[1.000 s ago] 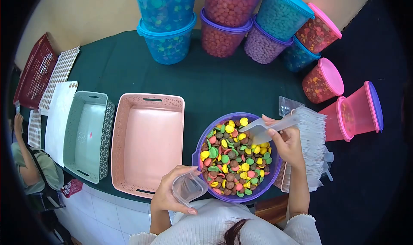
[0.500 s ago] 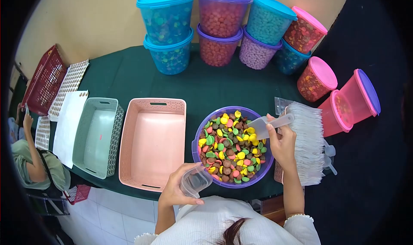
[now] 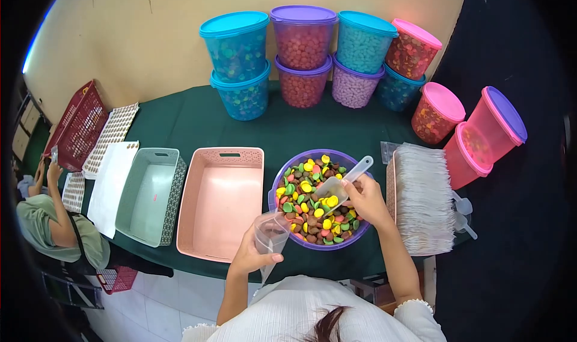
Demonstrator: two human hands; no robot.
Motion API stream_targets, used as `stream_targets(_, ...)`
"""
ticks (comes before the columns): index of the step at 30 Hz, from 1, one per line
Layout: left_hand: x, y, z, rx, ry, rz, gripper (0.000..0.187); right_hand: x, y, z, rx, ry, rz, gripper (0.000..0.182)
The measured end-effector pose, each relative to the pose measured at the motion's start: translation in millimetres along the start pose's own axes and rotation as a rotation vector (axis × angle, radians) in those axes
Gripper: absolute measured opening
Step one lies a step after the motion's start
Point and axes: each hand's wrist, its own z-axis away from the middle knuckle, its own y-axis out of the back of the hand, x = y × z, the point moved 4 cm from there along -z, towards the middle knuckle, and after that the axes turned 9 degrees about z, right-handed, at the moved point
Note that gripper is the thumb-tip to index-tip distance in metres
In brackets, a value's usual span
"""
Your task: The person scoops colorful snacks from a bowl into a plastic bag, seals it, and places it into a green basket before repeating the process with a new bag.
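A purple tub point(image 3: 273, 213) holds disc-shaped candies point(image 3: 312, 216) in brown, yellow, green and coral. My right hand point(image 3: 366, 201) is closed on the handle of a clear plastic scoop point(image 3: 334, 189), whose bowl is down among the candies. At the tub's near left edge, my left hand point(image 3: 252, 252) grips a clear plastic pouch point(image 3: 271, 237) with its wide mouth facing up. The pouch looks empty. Right of the tub, a pink basket point(image 3: 392, 189) is packed with a thick row of clear bags point(image 3: 424, 201).
Left of the tub stand a pink basket point(image 3: 222, 204) and a grey-green basket point(image 3: 144, 198). Lidded tubs of sweets point(image 3: 240, 47) are stacked along the wall. Spare scoops point(image 3: 463, 213) lie at right. Another person point(image 3: 57, 222) is at the far left, near a dark red crate point(image 3: 81, 125).
My right hand has moved left and down, bringing the scoop into the candies. The pouch in my left hand has turned more upright. The camera view has shifted slightly.
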Motion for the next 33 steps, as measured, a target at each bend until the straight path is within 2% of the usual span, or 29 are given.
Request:
stream_targets(2, -1.0, -3.7, -0.6, -0.005, -0.052, -0.051, 0.083, 1.1, -1.8, -2.7, -0.037, -0.025, 0.005, 0.025)
stream_targets(4, -1.0, -5.3, -1.0, 0.006, -0.046, -0.072, 0.083, 13.8, -8.6, -7.2, -0.142, -0.144, -0.153, 0.026)
stream_targets(5, -1.2, -5.3, -1.2, 0.025, -0.039, -0.087, 0.082, 17.2, -14.6, -6.2, -0.285, -0.185, -0.113, 0.028)
stream_targets(9, 0.3, -10.1, -0.4, 0.009, -0.032, -0.122, 0.083, 10.7, -19.4, -5.1, -0.292, -0.242, -0.165, 0.029)
stream_targets(12, 3.6, -9.9, -0.2, 0.076, -0.088, -0.263, 0.082, 4.3, -16.1, -4.2, -0.312, -0.265, -0.222, 0.029)
stream_targets(14, 19.9, -18.7, 1.9, 0.150, -0.126, -0.425, 0.082, -0.8, -11.7, -3.9, -0.255, -0.272, -0.331, 0.029)
stream_targets(15, 21.6, -21.2, 1.7, 0.162, -0.096, -0.404, 0.083, -0.8, -10.4, -4.6, -0.201, -0.261, -0.368, 0.027)
stream_targets(21, 21.3, -23.6, -2.2, 0.161, -0.111, -0.758, 0.085, -3.8, 2.5, -10.5, -0.184, -0.284, -0.370, 0.029)
stream_targets(23, 26.3, -29.2, -5.3, 0.169, -0.103, -0.789, 0.086, -8.6, 4.2, -11.0, -0.194, -0.279, -0.368, 0.029)
stream_targets(28, 29.0, -35.7, -18.8, 0.197, -0.107, -0.917, 0.086, -35.1, -6.5, -3.0, -0.279, -0.185, -0.385, 0.029)
stream_targets(30, 32.9, -41.7, -24.2, 0.159, -0.211, -1.009, 0.080, -48.7, -12.6, 1.5, -0.218, -0.042, -0.246, 0.025)
stream_targets(32, 32.4, -44.5, -29.1, 0.171, -0.226, -1.013, 0.079, -75.6, -12.2, 9.8, -0.181, 0.138, 0.052, 0.025)
stream_targets(33, 32.3, -45.1, -31.1, 0.180, -0.239, -1.018, 0.078, -80.8, -14.6, 12.7, -0.183, 0.137, 0.052, 0.025)
